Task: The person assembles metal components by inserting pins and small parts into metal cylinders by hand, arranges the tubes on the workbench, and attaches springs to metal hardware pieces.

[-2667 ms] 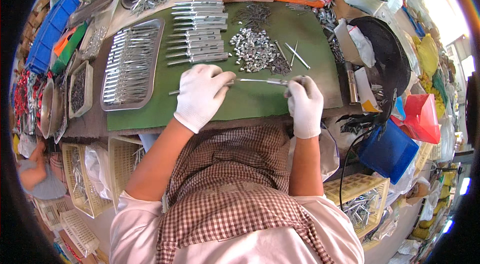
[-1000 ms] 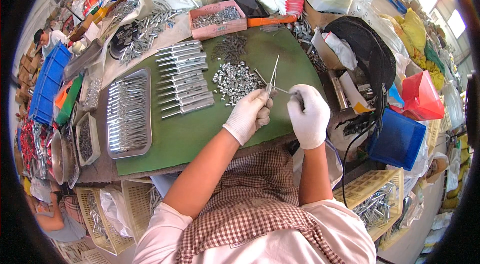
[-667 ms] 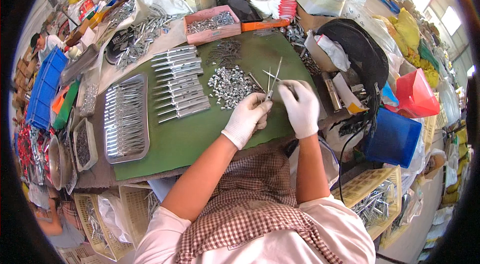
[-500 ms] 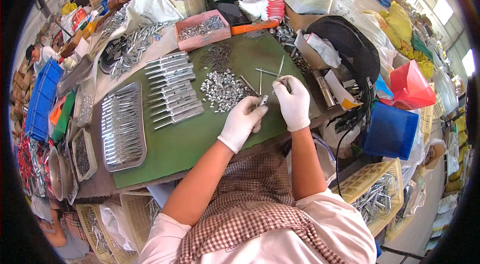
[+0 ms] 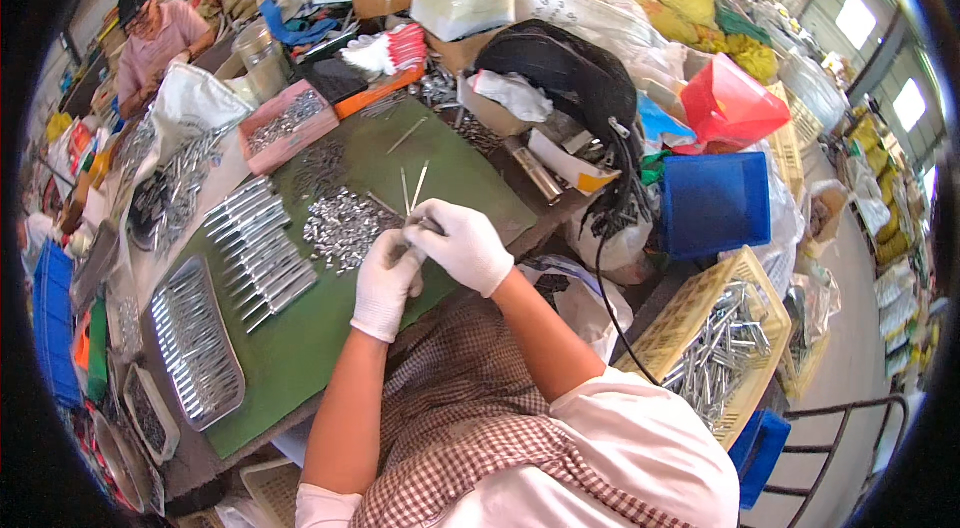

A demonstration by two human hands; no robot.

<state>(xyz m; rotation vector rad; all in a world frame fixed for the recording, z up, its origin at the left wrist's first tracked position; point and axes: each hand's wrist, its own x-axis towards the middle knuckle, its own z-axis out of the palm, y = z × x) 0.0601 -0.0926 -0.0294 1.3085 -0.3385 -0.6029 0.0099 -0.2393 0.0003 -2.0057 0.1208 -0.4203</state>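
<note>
My left hand (image 5: pixel 388 278), in a white glove, is closed beside the other hand above the green mat's front part. A metal tube showed in its fingers half a second ago and is now hidden. My right hand (image 5: pixel 462 243), gloved too, has its fingers pressed together against the left fingertips. A thin metal rod (image 5: pixel 420 184) sticks up from its grip, with a second upright rod (image 5: pixel 405 190) close beside it. Just left of my hands lies a heap of small shiny metal parts (image 5: pixel 345 228). Another rod (image 5: pixel 407 135) lies farther off on the green mat (image 5: pixel 470 168).
Metal tubes with rods (image 5: pixel 262 253) lie in a row, beside a metal tray (image 5: pixel 240 386) of thin rods. Behind are a pink box (image 5: pixel 262 156) of small parts and white-and-red gloves (image 5: pixel 385 50). At right stand a black bag (image 5: pixel 560 68), blue bin (image 5: pixel 715 206) and yellow crate (image 5: pixel 640 353). A person (image 5: pixel 160 38) sits far left.
The view has swung right, so the bench sits farther left. My hands have come together, and the tube's end in the left fingers has gone out of sight.
</note>
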